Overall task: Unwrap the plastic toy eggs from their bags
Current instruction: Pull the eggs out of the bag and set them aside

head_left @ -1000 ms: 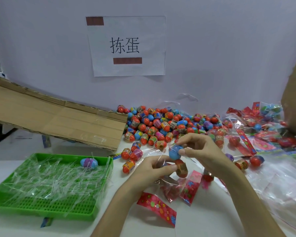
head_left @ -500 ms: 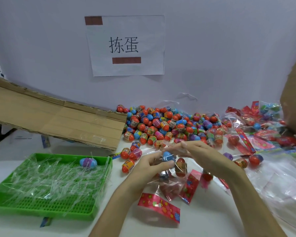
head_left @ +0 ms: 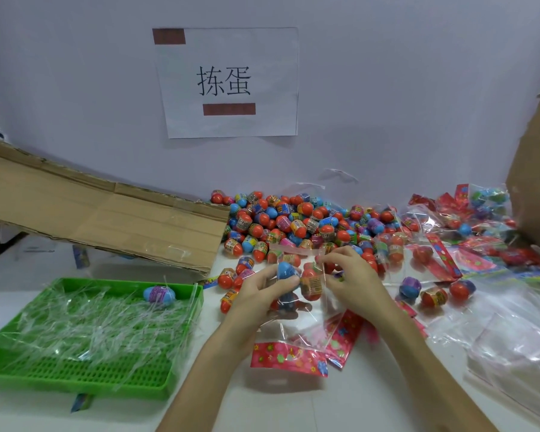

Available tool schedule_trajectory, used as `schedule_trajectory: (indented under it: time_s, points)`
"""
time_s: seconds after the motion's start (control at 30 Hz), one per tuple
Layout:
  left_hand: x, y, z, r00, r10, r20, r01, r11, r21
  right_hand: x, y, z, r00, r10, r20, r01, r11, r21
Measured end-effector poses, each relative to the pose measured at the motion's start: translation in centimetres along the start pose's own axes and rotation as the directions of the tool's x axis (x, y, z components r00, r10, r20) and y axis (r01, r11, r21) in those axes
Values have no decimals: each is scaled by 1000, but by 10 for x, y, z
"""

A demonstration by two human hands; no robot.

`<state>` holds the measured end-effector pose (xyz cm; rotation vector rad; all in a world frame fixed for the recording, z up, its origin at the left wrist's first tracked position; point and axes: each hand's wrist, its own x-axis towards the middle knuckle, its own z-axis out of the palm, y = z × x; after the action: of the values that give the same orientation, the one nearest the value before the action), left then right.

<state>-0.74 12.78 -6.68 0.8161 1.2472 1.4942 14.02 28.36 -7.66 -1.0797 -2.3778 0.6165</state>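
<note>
My left hand (head_left: 259, 296) grips a clear plastic bag (head_left: 296, 319) from the left, its thumb against a blue egg (head_left: 286, 269) inside. A red egg with a yellow label (head_left: 310, 283) sits in the same bag beside it. My right hand (head_left: 351, 275) pinches the bag's top edge, a clear strip (head_left: 293, 248) stretched above the eggs. The bag's red flowered header (head_left: 289, 358) lies on the table below. A big heap of loose eggs (head_left: 293, 222) lies behind my hands.
A green slotted tray (head_left: 85, 374) at the left holds clear plastic strips and one blue-purple egg (head_left: 159, 295). Flattened cardboard (head_left: 100, 219) leans behind it. Sealed bags of eggs (head_left: 468, 219) and empty clear bags (head_left: 508, 338) cover the right side. A cardboard box (head_left: 536, 169) stands far right.
Both hands have sunk a little toward the table with the bag. My right hand has left the blue egg and now pinches the bag's top edge.
</note>
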Motion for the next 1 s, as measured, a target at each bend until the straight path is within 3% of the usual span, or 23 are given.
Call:
schedule_trajectory:
  time_s: [0.3, 0.5, 0.6, 0.67, 0.8, 0.87, 1.0]
  points:
    - [2, -1, 0, 998, -6, -55, 6, 1000, 1, -2, 1, -1, 998, -38, -53, 37, 999, -24]
    - [4, -3, -1, 994, -5, -105, 5, 1000, -2, -2, -4, -4, 989, -40, -142, 66, 980, 186]
    - [3, -2, 0, 992, -7, -127, 7, 1000, 3, 0, -8, -10, 988, 46, -146, 26, 889, 457]
    - [1, 0, 1, 993, -10, -119, 11, 1000, 7, 0, -11, -16, 992, 89, -94, -3, 739, 674]
    - [-1, 2, 3, 997, -34, -63, 35, 999, 25, -2, -14, -26, 999, 49, -7, -20, 527, 850]
    - [-2, 1, 4, 998, -54, -31, 55, 997, 49, -3, -15, -27, 1000, 7, 27, -27, 493, 870]
    - [-3, -2, 5, 997, -72, 15, 70, 994, 86, -6, -20, -27, 997, -45, 55, -23, 539, 842]
